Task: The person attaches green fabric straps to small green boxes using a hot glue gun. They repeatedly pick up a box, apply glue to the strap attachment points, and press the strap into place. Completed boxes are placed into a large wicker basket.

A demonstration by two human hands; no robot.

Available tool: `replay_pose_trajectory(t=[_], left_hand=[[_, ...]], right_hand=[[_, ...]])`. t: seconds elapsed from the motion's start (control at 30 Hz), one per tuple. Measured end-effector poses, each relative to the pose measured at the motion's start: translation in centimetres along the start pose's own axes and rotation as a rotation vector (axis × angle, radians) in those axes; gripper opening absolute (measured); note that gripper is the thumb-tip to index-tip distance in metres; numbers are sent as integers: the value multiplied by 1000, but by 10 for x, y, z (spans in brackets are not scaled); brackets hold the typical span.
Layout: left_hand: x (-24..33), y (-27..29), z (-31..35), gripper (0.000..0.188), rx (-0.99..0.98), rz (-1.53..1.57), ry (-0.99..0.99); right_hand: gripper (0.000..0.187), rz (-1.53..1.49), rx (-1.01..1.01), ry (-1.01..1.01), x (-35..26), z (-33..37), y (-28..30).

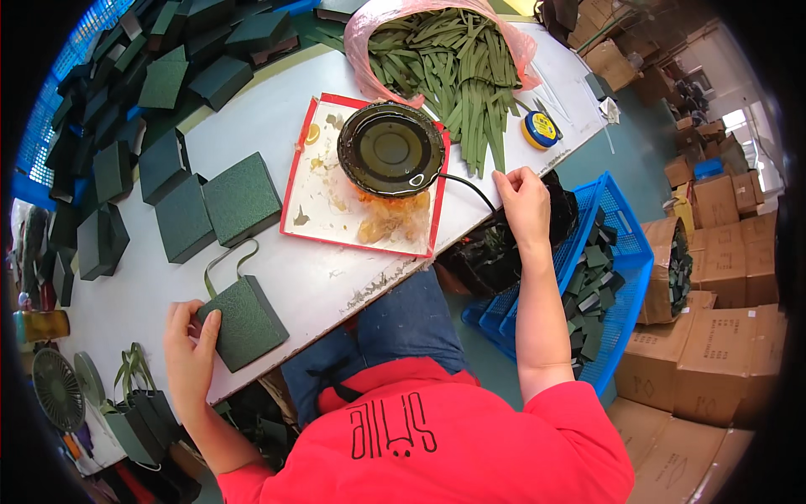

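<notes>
Rate the work as partway at most. On the white worktable (126, 311), see a big heap of dark green boxes (164, 82) at far left, mostly with no ribbon showing, so probably plenty left. Can't tell how many sit inside the blue mesh crate (80, 42) behind. See brown cartons (709, 361) stacked at right, contents mostly hidden. Find loose dark green pieces (594, 286) in the blue crate (628, 290) beside the right forearm. Find green ribbon strips (474, 109) filling the pink plastic bag (361, 38), spilling out its mouth. On the red-rimmed tray (357, 244), note stains and a black round dish (345, 147) of dark glossy liquid, likely glue. At lower left, see green bags (138, 428) with ribbon handles, probably done. Locate the current box (243, 323) at the near table edge, left side, tilted in view, pinched between thumb and fingers of the left hand (189, 340). Count one ribbon loop (207, 273) at its upper edge; can't confirm both ends bonded. At the right hand (527, 208), see thumb and fingertips together, apparently pinching a strip's end, so likely starting another handle.
</notes>
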State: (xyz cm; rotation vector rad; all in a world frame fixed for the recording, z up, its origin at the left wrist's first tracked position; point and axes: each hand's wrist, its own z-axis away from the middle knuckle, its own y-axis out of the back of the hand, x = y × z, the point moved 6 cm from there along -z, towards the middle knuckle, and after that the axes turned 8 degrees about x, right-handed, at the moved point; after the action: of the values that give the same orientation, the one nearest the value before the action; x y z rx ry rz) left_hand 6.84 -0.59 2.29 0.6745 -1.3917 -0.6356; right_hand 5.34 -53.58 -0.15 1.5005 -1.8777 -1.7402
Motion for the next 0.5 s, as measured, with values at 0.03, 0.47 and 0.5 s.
replay_pose_trajectory(t=[0.03, 0.47, 0.5], left_hand=[[-2, 1, -1, 18, 5, 2, 3], [89, -16, 23, 31, 30, -144, -670], [87, -20, 22, 31, -16, -79, -643]], right_hand=[[31, -60, 34, 19, 1, 0, 1], [14, -353, 246, 390, -35, 12, 35], [14, -408, 234, 456, -39, 15, 38]])
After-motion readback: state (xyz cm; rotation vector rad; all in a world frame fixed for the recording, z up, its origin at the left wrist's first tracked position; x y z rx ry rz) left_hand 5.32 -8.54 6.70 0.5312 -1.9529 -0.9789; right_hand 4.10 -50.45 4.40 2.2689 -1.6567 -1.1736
